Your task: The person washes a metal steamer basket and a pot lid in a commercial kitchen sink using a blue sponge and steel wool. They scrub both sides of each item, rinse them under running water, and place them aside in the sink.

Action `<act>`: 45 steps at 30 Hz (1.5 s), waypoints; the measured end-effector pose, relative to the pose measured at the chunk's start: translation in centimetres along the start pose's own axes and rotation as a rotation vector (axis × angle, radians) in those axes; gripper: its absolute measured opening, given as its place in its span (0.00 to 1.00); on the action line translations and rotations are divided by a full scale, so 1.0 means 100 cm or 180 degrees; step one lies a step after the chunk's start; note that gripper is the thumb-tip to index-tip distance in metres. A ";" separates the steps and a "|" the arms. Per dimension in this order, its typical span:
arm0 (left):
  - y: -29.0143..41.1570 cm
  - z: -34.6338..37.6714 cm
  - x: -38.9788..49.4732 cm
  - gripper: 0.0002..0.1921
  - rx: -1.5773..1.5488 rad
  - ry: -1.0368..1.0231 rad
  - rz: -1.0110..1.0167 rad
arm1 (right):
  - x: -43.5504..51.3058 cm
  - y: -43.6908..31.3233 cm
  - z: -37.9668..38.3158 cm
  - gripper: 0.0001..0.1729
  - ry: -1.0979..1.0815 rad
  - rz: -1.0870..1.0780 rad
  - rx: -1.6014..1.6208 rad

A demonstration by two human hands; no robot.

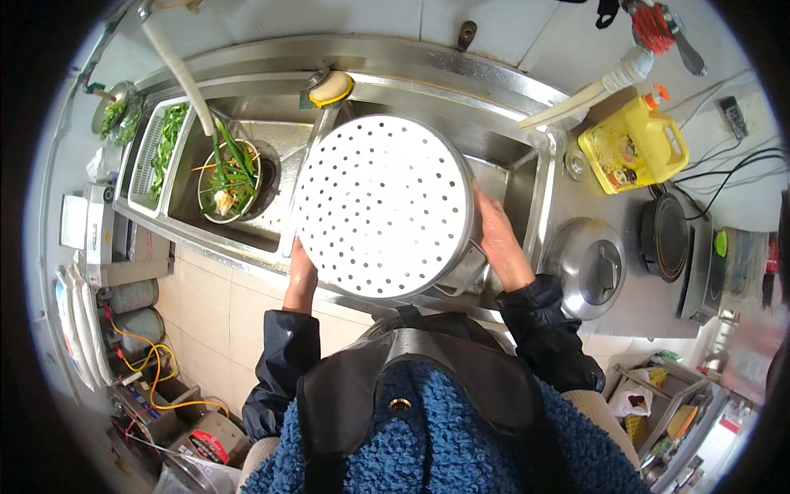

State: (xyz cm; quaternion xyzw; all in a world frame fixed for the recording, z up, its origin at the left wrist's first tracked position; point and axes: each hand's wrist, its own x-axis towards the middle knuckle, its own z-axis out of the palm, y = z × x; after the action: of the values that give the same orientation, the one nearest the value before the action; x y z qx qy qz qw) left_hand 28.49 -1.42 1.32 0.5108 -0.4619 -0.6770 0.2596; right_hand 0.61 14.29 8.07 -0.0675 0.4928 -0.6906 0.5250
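Note:
A round metal steamer pan with a perforated base spans the middle of the view, over the right part of a steel sink. Its hole-covered face is turned up towards me. My left hand grips its lower left rim, the fingers mostly hidden by the pan. On the right side my right hand holds the rim, fingers partly out of sight. Left of the pan, a round strainer with green scraps lies in the left sink basin. Part of a metal thing shows beneath the pan's lower right edge.
A white basket of leafy greens stands left. On the right counter are a yellow pump jug, a steel domed lid and a black pan. Hoses hang over the sink; a yellow-rimmed item sits on the divider.

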 end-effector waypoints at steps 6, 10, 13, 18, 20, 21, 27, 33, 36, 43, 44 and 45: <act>0.018 0.007 -0.034 0.30 -0.0715 -0.1126 -0.0191 | -0.023 -0.007 0.056 0.14 -0.1650 -0.1719 -0.3832; 0.007 0.029 -0.056 0.27 -0.1461 -0.1667 -0.0741 | -0.038 0.040 0.058 0.09 -0.2333 -0.2435 -0.4851; -0.013 0.039 -0.059 0.19 -0.1683 -0.1216 -0.1171 | -0.043 0.061 0.038 0.05 -0.2484 -0.2529 -0.5253; -0.034 0.037 -0.056 0.20 -0.1942 -0.0943 -0.1170 | -0.060 0.054 0.015 0.13 -0.2281 -0.2520 -0.5458; -0.036 0.032 -0.055 0.21 -0.2032 -0.1026 -0.1106 | -0.070 0.039 0.011 0.16 -0.2114 -0.2700 -0.5101; -0.036 0.029 -0.055 0.22 -0.2136 -0.1162 -0.1010 | -0.076 0.031 0.008 0.17 -0.1773 -0.2856 -0.5156; -0.045 0.019 -0.058 0.17 -0.2175 -0.1258 -0.0863 | -0.094 0.011 -0.021 0.29 0.0957 -0.2865 -0.4828; -0.037 0.030 -0.048 0.18 -0.2112 -0.1613 -0.0981 | -0.082 0.040 -0.053 0.36 0.0958 0.0769 -0.1123; -0.021 0.042 -0.050 0.26 -0.1736 -0.1424 -0.1211 | -0.086 0.042 -0.062 0.29 0.0646 0.0782 -0.0930; 0.013 0.101 -0.059 0.39 -0.0610 -0.3040 -0.0485 | -0.155 0.008 -0.135 0.25 0.1244 -0.0354 -0.0635; 0.018 0.108 -0.057 0.40 -0.0390 -0.3097 -0.0496 | -0.175 -0.002 -0.153 0.24 0.1144 -0.0977 -0.1498; 0.020 0.114 -0.056 0.40 -0.0278 -0.3196 -0.0504 | -0.193 -0.006 -0.167 0.23 0.1516 -0.1017 -0.1606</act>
State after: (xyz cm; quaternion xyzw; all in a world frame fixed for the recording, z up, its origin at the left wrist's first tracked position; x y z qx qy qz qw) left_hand 19.55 6.38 6.22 0.1445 -0.4608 -0.8753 -0.0253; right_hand -1.55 39.68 8.30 -0.1082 0.7388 -0.6171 0.2484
